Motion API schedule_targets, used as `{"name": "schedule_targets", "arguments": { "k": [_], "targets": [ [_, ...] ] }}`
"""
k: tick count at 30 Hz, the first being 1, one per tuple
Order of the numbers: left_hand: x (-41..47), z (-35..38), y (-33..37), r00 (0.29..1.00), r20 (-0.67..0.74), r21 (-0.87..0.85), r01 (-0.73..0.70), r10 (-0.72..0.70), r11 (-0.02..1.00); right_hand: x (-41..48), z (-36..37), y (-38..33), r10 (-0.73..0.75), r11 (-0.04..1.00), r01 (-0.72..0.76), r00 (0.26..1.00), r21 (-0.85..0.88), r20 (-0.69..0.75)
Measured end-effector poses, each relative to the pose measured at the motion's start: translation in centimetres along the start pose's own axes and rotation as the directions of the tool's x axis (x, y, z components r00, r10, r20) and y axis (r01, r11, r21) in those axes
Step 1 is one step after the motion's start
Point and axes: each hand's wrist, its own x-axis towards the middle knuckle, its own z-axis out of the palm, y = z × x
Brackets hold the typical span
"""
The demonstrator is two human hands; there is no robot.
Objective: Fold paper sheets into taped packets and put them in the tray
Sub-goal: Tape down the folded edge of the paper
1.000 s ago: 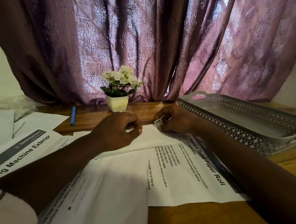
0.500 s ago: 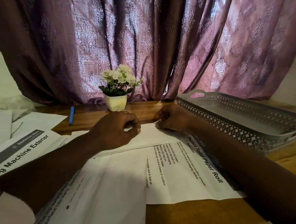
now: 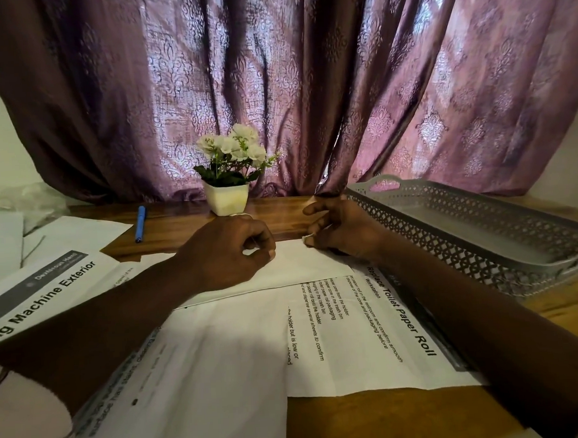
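Folded sheet (image 3: 294,269) lies blank side up mid-table (image 3: 361,424), on top of printed sheets (image 3: 355,333), just left of the tray (image 3: 468,241). Right hand (image 3: 342,232) pinches a small tape piece (image 3: 306,238) at the sheet's far edge. Left hand (image 3: 225,253) rests on the sheet, fingers curled, thumb to forefinger; can't tell if it holds anything. Blue pen (image 3: 140,223) and flower pot (image 3: 227,197) sit behind.

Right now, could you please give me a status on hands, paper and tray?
Right hand pinches tape. Left hand curled on folded paper, grip unclear. Tray beside it, no packet visible inside.
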Motion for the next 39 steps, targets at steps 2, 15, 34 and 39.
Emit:
{"name": "schedule_targets", "arguments": {
  "k": [2, 15, 34, 39],
  "targets": [
    [0.0, 0.0, 0.0, 1.0, 0.004, -0.004, -0.001, 0.001, 1.0, -0.1, -0.1, -0.1, 0.009, 0.999, -0.009, 1.0, 0.033, 0.01],
    [0.0, -0.1, 0.1, 1.0, 0.008, 0.003, -0.022, 0.022, 1.0, -0.3, 0.0, -0.8, -0.18, 0.961, 0.208, 0.971, 0.181, -0.156],
    [0.1, 0.1, -0.2, 1.0, -0.004, 0.01, -0.016, 0.016, 1.0, 0.7, 0.7, -0.2, 0.103, 0.994, -0.105, 0.991, -0.015, -0.085],
    [0.0, 0.1, -0.2, 1.0, 0.006, 0.003, -0.014, 0.014, 1.0, 0.7, 0.7, -0.6, 0.132, 0.989, -0.138, 0.986, -0.053, -0.098]
  ]
}}
